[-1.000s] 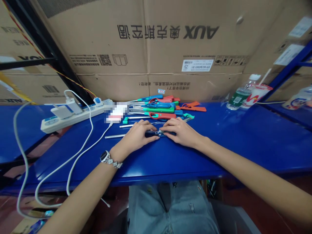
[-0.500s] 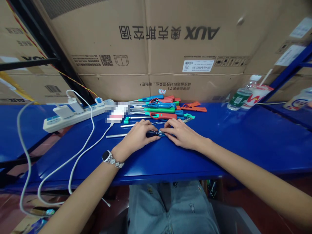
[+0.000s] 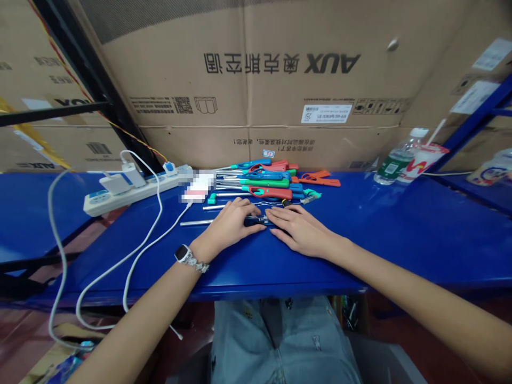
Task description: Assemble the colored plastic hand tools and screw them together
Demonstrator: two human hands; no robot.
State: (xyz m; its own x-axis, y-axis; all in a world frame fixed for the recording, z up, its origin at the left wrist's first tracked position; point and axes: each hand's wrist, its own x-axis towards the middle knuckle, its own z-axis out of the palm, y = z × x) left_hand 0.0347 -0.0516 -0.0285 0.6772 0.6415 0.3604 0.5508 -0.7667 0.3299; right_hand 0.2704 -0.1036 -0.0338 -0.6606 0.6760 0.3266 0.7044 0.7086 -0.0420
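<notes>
Open tabletop [image 3: 384,224] lies between right forearm [image 3: 400,274] and 2 drinks [image 3: 390,167], lighters [image 3: 269,192] crowding its left.

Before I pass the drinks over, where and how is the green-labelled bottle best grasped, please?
I would grip the green-labelled bottle around its upright, cylindrical body at the label, coming from the left, because the red-topped cup crowds its right.

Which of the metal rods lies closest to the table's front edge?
The silver rod sticking out past the left hand; the others all lie farther back, toward the cardboard.
</notes>
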